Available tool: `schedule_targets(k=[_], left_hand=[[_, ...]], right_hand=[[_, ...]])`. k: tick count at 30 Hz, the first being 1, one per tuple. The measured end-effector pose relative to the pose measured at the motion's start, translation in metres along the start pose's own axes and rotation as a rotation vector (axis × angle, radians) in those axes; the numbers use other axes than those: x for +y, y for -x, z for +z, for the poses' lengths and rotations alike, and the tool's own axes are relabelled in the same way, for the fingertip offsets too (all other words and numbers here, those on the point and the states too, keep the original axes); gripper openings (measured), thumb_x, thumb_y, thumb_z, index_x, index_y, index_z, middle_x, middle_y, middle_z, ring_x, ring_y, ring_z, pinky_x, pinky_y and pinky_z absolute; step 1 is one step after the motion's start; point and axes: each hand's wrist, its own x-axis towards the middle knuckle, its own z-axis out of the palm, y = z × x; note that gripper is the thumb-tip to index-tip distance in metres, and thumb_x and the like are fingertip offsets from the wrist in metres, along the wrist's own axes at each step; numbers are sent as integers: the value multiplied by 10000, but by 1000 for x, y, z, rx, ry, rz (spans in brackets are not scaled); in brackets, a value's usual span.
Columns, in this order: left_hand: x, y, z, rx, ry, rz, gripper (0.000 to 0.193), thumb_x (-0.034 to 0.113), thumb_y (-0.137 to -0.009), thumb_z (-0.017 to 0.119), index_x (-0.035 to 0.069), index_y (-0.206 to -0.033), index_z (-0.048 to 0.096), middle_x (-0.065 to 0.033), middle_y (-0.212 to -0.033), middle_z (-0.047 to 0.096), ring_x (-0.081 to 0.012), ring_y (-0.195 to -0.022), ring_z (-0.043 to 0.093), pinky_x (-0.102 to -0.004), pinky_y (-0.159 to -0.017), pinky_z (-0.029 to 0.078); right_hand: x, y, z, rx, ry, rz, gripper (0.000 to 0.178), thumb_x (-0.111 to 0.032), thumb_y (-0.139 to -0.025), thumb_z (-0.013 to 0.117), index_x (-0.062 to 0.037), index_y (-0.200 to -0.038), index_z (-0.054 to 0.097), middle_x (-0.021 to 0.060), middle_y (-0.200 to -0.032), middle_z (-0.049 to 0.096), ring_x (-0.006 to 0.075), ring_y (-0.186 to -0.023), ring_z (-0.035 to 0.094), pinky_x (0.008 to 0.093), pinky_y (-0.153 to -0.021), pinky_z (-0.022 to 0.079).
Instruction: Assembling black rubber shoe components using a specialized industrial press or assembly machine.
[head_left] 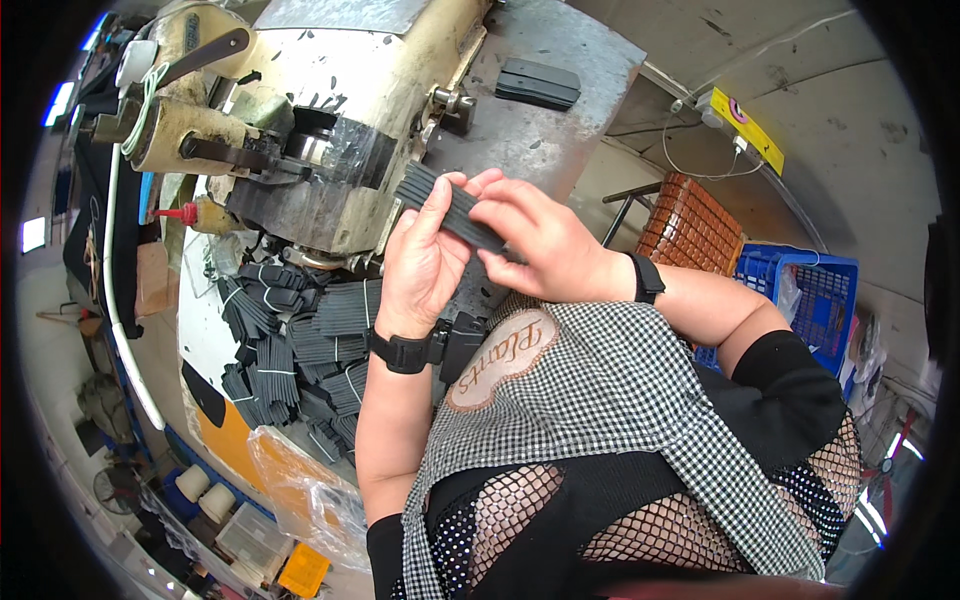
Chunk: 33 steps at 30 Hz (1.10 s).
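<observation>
The stack of dark strips looks matt and faintly rubbery, as do the banded strip bundles, while the grey worktop plate is smooth, dull metal with scuffs. Grimy cream paint coats the sewing-type machine's housing, and the crate is blue plastic. The gingham apron is soft matt cloth, the bag thin, glossy clear plastic, the seat mat shiny brown tiles
</observation>
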Motion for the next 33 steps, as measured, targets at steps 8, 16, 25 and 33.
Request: schedule_targets(k=[8,16,25,33], left_hand=[[10,5,-7,33,-244,110,436,258,-985,492,2,-1332,428,-147,-1290,518,-173,-1120,514,-320,-932,412],[8,4,-9,52,-318,129,410,206,-974,511,-6,-1319,443,-134,-1247,561,-111,-1011,541,-246,-847,420],[5,5,-7,75,-362,185,330,157,-963,525,6,-1256,503,-97,-1179,610,-74,-936,566,-205,-762,427],[1,9,-9,64,-418,212,400,157,-953,536,-16,-1306,463,-112,-1209,599,-82,-975,567,-211,-788,425]], right_hand=[[10,-13,-26,-73,-1103,791,263,-115,-903,604,30,-1113,538,68,-1039,599,141,-916,608,286,-853,507],[17,-10,-24,-77,-1245,883,271,-98,-899,604,35,-1124,532,88,-1047,600,169,-904,623,307,-857,516],[16,-3,-20,-137,-1113,788,262,-60,-889,602,14,-1125,517,45,-1050,577,100,-949,583,247,-866,485],[16,0,-22,-185,-1034,781,261,-45,-886,601,3,-1124,504,28,-1060,557,81,-969,560,232,-859,465]])
